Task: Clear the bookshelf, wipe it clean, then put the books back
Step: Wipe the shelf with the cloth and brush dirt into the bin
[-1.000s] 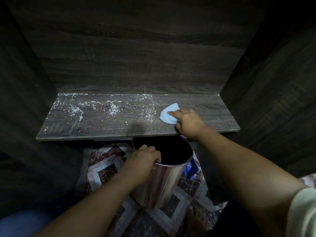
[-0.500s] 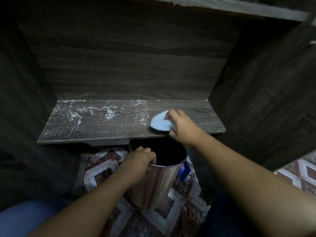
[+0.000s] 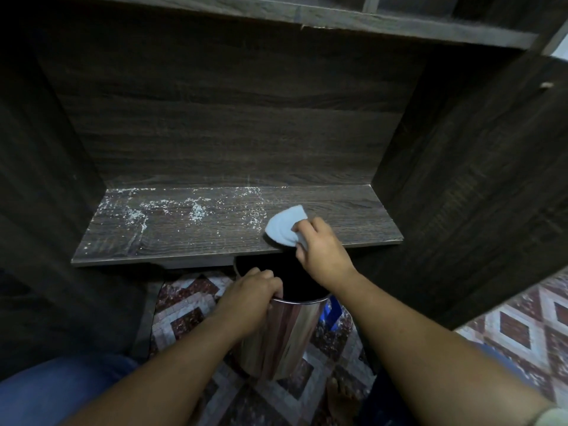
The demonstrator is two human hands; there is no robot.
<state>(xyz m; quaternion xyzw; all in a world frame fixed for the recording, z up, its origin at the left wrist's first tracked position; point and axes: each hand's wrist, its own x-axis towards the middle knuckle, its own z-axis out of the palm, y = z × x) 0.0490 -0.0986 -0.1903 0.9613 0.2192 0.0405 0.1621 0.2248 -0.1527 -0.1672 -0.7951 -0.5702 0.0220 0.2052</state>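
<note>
Nearer the front edge of the shelf now, our right hand pinches the blue cloth while our left hand grips the bin below, so we drag the white crumbs flat toward it.

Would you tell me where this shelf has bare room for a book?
Bare: the shelf board strip between the blue cloth and the right side panel. Left of the cloth, white crumbs litter the board. Crowded at the front edge: right hand on the cloth, left hand gripping the metal bin below.
</note>
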